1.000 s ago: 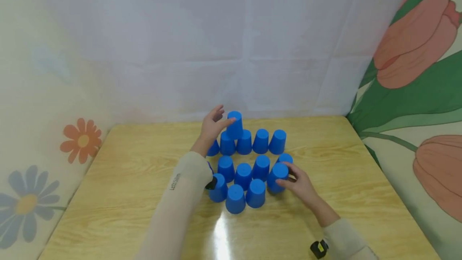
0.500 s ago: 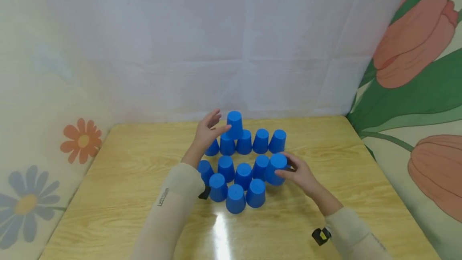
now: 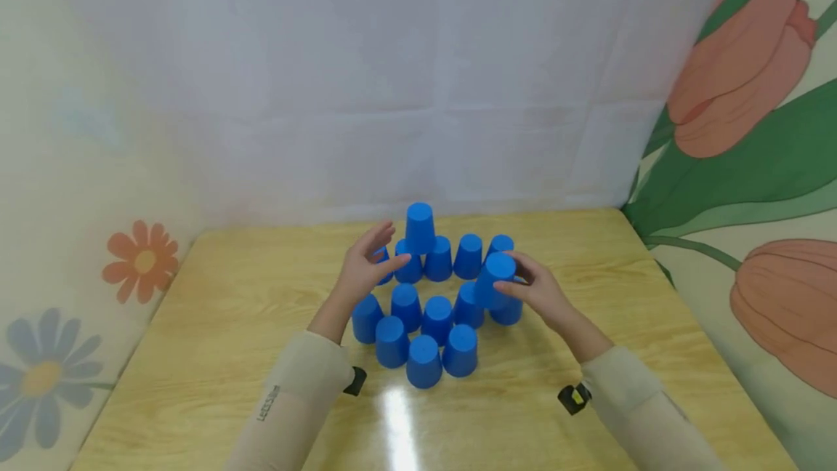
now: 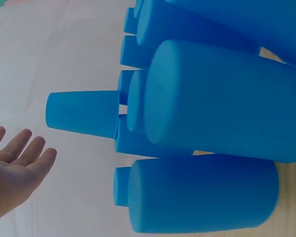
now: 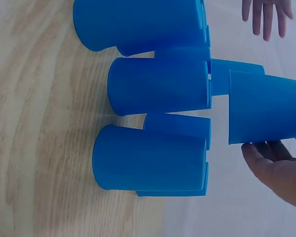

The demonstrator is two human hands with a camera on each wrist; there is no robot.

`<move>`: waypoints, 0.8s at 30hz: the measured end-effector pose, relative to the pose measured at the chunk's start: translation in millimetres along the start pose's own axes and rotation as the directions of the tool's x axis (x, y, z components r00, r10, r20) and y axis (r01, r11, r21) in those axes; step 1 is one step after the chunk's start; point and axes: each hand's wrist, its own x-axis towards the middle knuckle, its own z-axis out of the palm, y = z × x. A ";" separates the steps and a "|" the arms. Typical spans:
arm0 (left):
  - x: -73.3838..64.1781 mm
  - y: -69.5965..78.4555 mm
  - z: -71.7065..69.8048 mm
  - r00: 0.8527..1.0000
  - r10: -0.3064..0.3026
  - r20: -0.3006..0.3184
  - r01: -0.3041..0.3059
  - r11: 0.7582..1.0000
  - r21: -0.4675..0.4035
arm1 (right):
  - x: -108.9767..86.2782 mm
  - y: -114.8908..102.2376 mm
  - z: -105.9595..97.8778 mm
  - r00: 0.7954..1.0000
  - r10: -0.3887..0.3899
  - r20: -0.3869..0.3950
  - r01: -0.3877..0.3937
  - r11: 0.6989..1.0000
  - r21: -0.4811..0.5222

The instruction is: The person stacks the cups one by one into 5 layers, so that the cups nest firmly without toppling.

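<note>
My right hand grips an upside-down blue cup by its side, raised above the front cups at the right. In the right wrist view that cup is clear of the cups below, and the thumb and fingers touch its side. My left hand has its fingers spread and holds nothing, just left of a single blue cup. That cup stands upside down on top of two back-row cups. The left wrist view shows a gap between this upper cup and the left hand.
Several upside-down blue cups stand in a back row and in a front group on the wooden table. A white cloth hangs behind the table. Flower-painted walls flank both sides.
My left hand has let go of the upper cup and drawn back left and down. The right hand has lifted its cup from the right end of the front group, moving up and slightly left.
</note>
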 end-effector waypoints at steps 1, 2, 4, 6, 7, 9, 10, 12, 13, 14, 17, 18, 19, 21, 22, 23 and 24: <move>-4.1 -0.8 -0.7 1.000 -0.005 0.004 0.005 1.000 -0.004 | 2.3 0.1 0.3 1.000 -0.001 -0.006 0.001 1.000 -0.001; -7.8 -1.7 -1.1 1.000 -0.012 0.006 0.012 1.000 -0.004 | 4.5 0.2 0.4 1.000 -0.008 -0.011 0.008 1.000 -0.004; -14.1 -3.1 -1.8 1.000 -0.025 0.006 0.025 1.000 -0.016 | 8.8 0.9 0.5 1.000 -0.011 -0.021 0.011 1.000 -0.011; -20.2 -3.4 -1.8 0.999 -0.036 0.006 0.036 0.999 -0.021 | 12.5 1.5 0.5 1.000 -0.009 -0.022 0.009 1.000 -0.017; -22.9 -4.2 -2.0 0.999 -0.041 0.007 0.042 0.999 -0.027 | 14.2 2.4 0.9 1.000 -0.002 -0.023 0.002 1.000 -0.013; -28.3 -5.7 -2.4 0.999 -0.050 0.007 0.050 0.998 -0.032 | 16.4 2.6 2.3 1.000 0.006 -0.022 -0.006 1.000 -0.023; -30.6 -6.0 -2.1 0.999 -0.051 0.008 0.052 0.998 -0.036 | 17.3 2.2 2.1 1.000 0.007 -0.019 -0.008 0.999 -0.034; -35.4 -7.0 -1.8 0.999 -0.053 0.009 0.053 0.997 -0.047 | 18.7 1.3 2.5 1.000 0.014 -0.017 -0.015 0.999 -0.040; -38.0 -7.8 -1.8 0.999 -0.048 0.011 0.049 0.997 -0.053 | 19.5 0.9 3.1 1.000 0.017 -0.017 -0.018 0.999 -0.044; -40.9 -8.2 -1.6 0.999 -0.049 0.012 0.050 0.997 -0.054 | 20.7 0.7 3.8 1.000 0.018 -0.016 -0.019 0.999 -0.049; -49.4 -11.0 -0.5 0.998 -0.063 0.015 0.064 0.996 -0.063 | 26.2 0.6 6.3 0.999 0.026 -0.020 -0.027 0.998 -0.055; -52.0 -12.4 0.3 0.998 -0.068 0.018 0.069 0.995 -0.068 | 28.6 0.7 6.9 0.999 0.027 -0.022 -0.028 0.998 -0.058; -54.3 -14.2 1.2 0.997 -0.075 0.020 0.076 0.994 -0.076 | 31.4 0.9 7.4 0.999 0.027 -0.025 -0.028 0.998 -0.059; -59.2 -18.0 3.3 0.996 -0.091 0.022 0.092 0.991 -0.095 | 37.6 1.5 7.7 0.999 0.029 -0.031 -0.030 0.998 -0.052; -61.7 -20.3 4.2 0.995 -0.101 0.021 0.102 0.990 -0.099 | 40.8 1.6 7.8 0.999 0.029 -0.034 -0.030 0.998 -0.047; -64.3 -22.5 5.1 0.994 -0.109 0.020 0.111 0.989 -0.100 | 43.7 1.0 7.9 0.999 0.032 -0.035 -0.033 0.999 -0.038; -67.0 -24.9 6.0 0.994 -0.112 0.018 0.113 0.988 -0.105 | 45.3 -2.8 8.7 0.998 0.040 -0.039 -0.041 0.999 -0.031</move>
